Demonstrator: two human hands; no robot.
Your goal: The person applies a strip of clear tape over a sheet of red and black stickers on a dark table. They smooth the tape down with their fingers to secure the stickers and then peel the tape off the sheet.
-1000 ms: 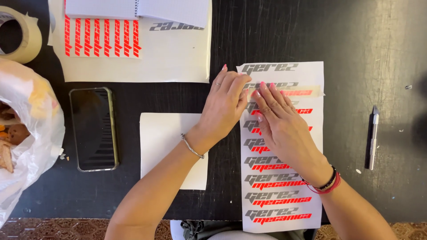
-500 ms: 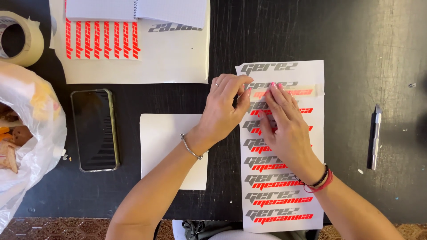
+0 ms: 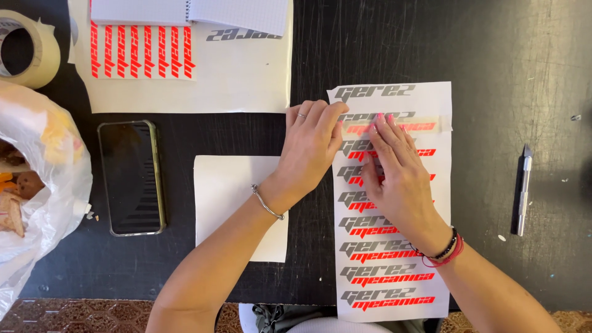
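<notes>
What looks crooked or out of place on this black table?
The sticker sheet overhangs the table's near edge. A strip of tape lies across one sticker, sticking out past the sheet's right edge, under the left hand and right hand. Small white scraps lie near the craft knife.

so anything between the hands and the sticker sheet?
Nothing visible. Both the left hand and right hand lie flat on the sticker sheet, fingertips on the tape strip near its top.
</notes>
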